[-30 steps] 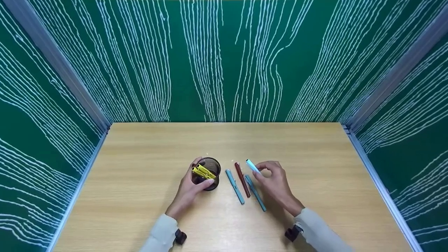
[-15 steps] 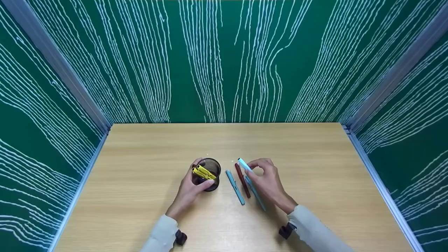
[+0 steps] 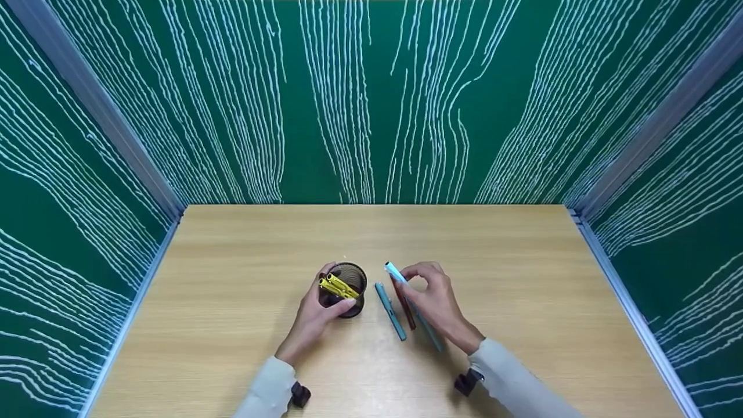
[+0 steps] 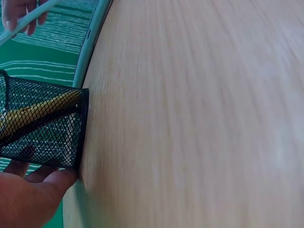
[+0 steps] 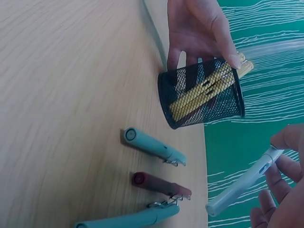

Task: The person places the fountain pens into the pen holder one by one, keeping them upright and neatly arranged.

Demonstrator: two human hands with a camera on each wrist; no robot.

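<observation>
My left hand (image 3: 313, 318) grips a black mesh pen holder (image 5: 227, 112) by its side, thumb at the rim. Two yellow pens (image 3: 341, 285) lean inside it. To the right, my right hand (image 3: 436, 299) pinches a pale blue pen (image 3: 393, 270) between thumb and fingertips, held above the table and slanting toward the holder. Beneath and beside that hand lie a turquoise pen (image 3: 390, 312), a dark red pen (image 5: 160, 184) and a second turquoise pen (image 5: 130, 220). The right hand partly covers the last two in the head view.
The wooden table (image 3: 244, 249) carries all of this. Green walls (image 3: 383, 98) with wavy white lines stand behind and at both sides, joined by grey metal posts (image 3: 110, 110). A small dark device (image 3: 300, 394) sits at the left wrist, another (image 3: 468, 382) at the right.
My right hand has moved left with the pale blue pen, closer to the holder and now over the red pen. The left hand and the holder stay in place.
</observation>
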